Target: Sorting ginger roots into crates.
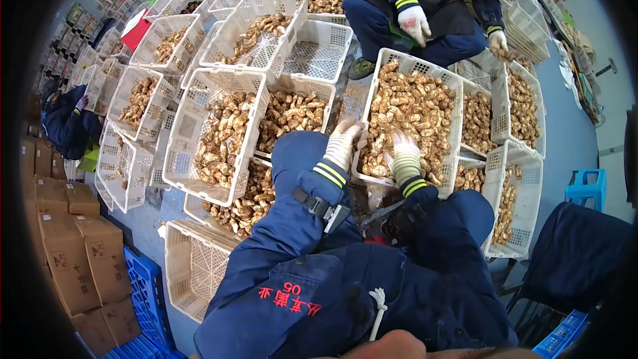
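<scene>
A white plastic crate full of brown-and-white mushrooms stands in front of me, between my knees and a person opposite. My right hand, in a pale knit glove, reaches over its near end. Its fingers are apart and rest on the mushrooms. At the crate's left rim is my left hand, gloved too, with bent fingers drawn together; whatever they hold is hidden. Just left of my left knee, a tilted crate holds more mushrooms and rests on another filled crate.
Opposite sits a person in dark blue with a white-gloved hand. Crates of mushrooms flank the right side. An unfilled crate lies by my left leg. Cardboard boxes, a blue pallet and a blue stool stand around.
</scene>
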A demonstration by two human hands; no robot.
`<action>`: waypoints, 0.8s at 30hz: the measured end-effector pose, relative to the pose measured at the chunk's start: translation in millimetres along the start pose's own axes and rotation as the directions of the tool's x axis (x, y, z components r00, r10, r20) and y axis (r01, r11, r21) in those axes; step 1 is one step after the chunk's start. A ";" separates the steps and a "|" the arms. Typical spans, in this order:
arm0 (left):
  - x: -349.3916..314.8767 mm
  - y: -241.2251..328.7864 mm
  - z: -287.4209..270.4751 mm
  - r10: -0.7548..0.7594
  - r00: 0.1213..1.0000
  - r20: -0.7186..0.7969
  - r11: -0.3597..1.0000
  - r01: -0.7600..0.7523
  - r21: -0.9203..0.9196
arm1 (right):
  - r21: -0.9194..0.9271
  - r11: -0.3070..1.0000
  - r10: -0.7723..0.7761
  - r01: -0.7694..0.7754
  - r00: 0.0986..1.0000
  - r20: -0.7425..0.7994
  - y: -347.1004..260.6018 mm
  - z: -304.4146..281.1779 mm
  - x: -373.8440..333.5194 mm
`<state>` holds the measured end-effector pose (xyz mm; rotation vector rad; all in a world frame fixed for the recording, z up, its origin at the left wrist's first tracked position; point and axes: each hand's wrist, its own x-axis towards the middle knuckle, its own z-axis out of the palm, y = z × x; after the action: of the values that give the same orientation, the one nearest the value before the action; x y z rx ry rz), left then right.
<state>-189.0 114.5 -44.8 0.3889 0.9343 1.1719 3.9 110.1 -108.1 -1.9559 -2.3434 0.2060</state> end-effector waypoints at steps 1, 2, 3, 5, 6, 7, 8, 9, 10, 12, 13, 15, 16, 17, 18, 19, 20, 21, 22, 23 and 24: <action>1.9 -3.4 -3.0 0.023 0.999 0.039 1.000 -0.023 -0.003 | 0.019 1.000 -0.020 0.021 0.999 -0.045 -11.0 -5.2 4.0; 2.0 -7.1 -6.7 0.022 1.000 0.022 1.000 -0.022 0.003 | 0.031 0.999 -0.003 0.003 1.000 0.009 -12.9 -1.2 9.7; 1.7 -9.9 -11.0 0.022 1.000 0.005 1.000 -0.022 0.009 | 0.044 0.999 0.013 -0.016 0.998 0.062 -17.4 -3.2 14.5; 2.0 -11.0 -6.6 0.003 0.999 0.054 1.000 -0.003 0.015 | -0.060 0.998 0.010 -0.008 0.999 0.035 2.3 -0.2 22.4; 2.4 -13.4 -0.2 -0.030 0.995 0.097 0.997 0.023 0.073 | 0.068 0.997 -0.031 0.035 0.998 -0.052 24.0 3.9 23.2; 0.3 -13.4 -0.8 -0.059 0.991 0.117 0.990 0.043 0.131 | 0.198 0.975 -0.077 0.103 0.988 -0.136 30.3 -0.9 23.7; -0.7 -14.8 1.4 -0.065 0.993 0.097 0.990 0.052 0.132 | 0.340 0.940 0.005 0.033 0.994 -0.109 38.0 -6.4 25.1; -2.2 -16.2 3.0 -0.067 0.995 0.072 0.980 0.052 0.190 | 0.456 0.884 0.104 -0.098 0.994 0.012 45.4 -10.3 19.1; -3.2 -16.4 4.2 -0.080 0.992 0.095 0.981 0.061 0.187 | 0.659 0.745 0.132 -0.105 0.991 0.008 47.7 -10.8 12.0; -3.8 -19.2 10.8 -0.105 0.988 0.110 0.963 0.073 0.260 | 0.827 0.555 0.192 -0.092 0.981 -0.020 57.4 -12.3 -12.2; -6.6 -19.2 -3.2 -0.093 0.993 0.070 0.943 0.066 0.326 | 0.916 0.342 0.175 -0.211 0.972 0.159 33.6 -28.0 -25.0; -0.1 -29.9 -18.3 -0.025 0.987 0.161 0.919 -0.040 0.391 | 0.924 0.351 0.088 -0.149 0.988 0.126 23.5 -40.9 -49.6; -5.9 -27.1 -2.0 -0.141 0.971 0.195 0.901 0.045 0.432 | 0.923 0.327 0.099 -0.205 0.978 0.182 30.5 -44.1 -59.6; -9.6 -30.5 10.2 -0.150 0.967 0.206 0.895 0.044 0.443 | 0.959 0.197 0.071 -0.204 0.978 0.194 39.4 -48.7 -77.9; -15.9 -34.2 21.8 -0.258 0.930 0.263 0.892 0.125 0.434 | 0.910 0.376 0.082 -0.172 0.985 0.152 44.5 -51.4 -85.4; -23.5 -37.7 34.9 -0.359 0.877 0.321 0.879 0.201 0.433 | 0.829 0.543 0.088 -0.136 0.991 0.105 49.7 -57.7 -93.1; -37.9 -45.0 40.3 -0.409 0.874 0.262 0.896 0.330 0.297 | 0.939 0.343 0.052 -0.034 0.999 0.017 35.4 -76.8 -105.0; -47.6 -47.1 43.9 -0.436 0.865 0.248 0.886 0.364 0.289 | 0.876 0.477 0.026 -0.071 0.997 0.067 38.1 -75.3 -107.0; -54.6 -50.9 50.1 -0.458 0.838 0.297 0.886 0.400 0.236 | 0.814 0.578 -0.014 0.059 0.998 -0.062 38.4 -82.9 -110.0; -61.4 -54.2 55.1 -0.475 0.809 0.347 0.880 0.438 0.183 | 0.723 0.666 -0.068 0.181 0.981 -0.183 37.3 -91.8 -113.3; -70.5 -58.4 58.6 -0.474 0.816 0.331 0.880 0.451 0.148 | 0.770 0.631 -0.033 0.096 0.995 -0.098 41.5 -86.7 -114.8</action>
<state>-113.2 40.0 -22.0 0.3817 0.6895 0.5942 77.9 8.8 -26.3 -1.3886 -1.7769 0.9447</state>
